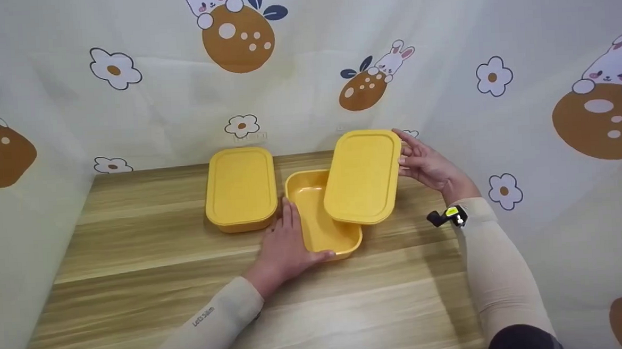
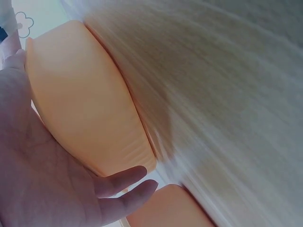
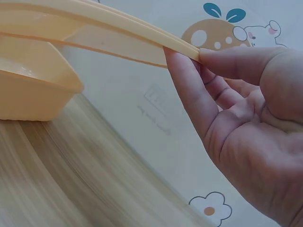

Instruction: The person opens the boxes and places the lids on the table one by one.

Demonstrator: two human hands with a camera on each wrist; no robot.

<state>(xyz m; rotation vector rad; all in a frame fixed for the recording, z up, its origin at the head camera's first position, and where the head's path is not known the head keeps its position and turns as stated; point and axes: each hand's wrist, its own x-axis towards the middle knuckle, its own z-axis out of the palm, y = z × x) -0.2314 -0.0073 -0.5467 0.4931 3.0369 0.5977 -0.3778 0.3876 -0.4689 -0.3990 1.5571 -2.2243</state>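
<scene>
A yellow rectangular lid (image 1: 364, 177) is tilted over the right part of an uncovered yellow box (image 1: 316, 217). My right hand (image 1: 430, 168) pinches the lid's right edge between thumb and fingers; in the right wrist view the lid (image 3: 118, 19) is above the box (image 3: 33, 97), with a gap between them. My left hand (image 1: 285, 247) rests against the box's near left corner, fingers straight along its left side and thumb at the near rim. In the left wrist view the palm faces the box wall (image 2: 90, 99). The lid hides the box's far right part.
A second yellow box with its lid on (image 1: 241, 189) stands just left of the uncovered box. Both are on a wood-grain table (image 1: 150, 247). A patterned cloth (image 1: 168, 97) hangs behind the table and along its sides.
</scene>
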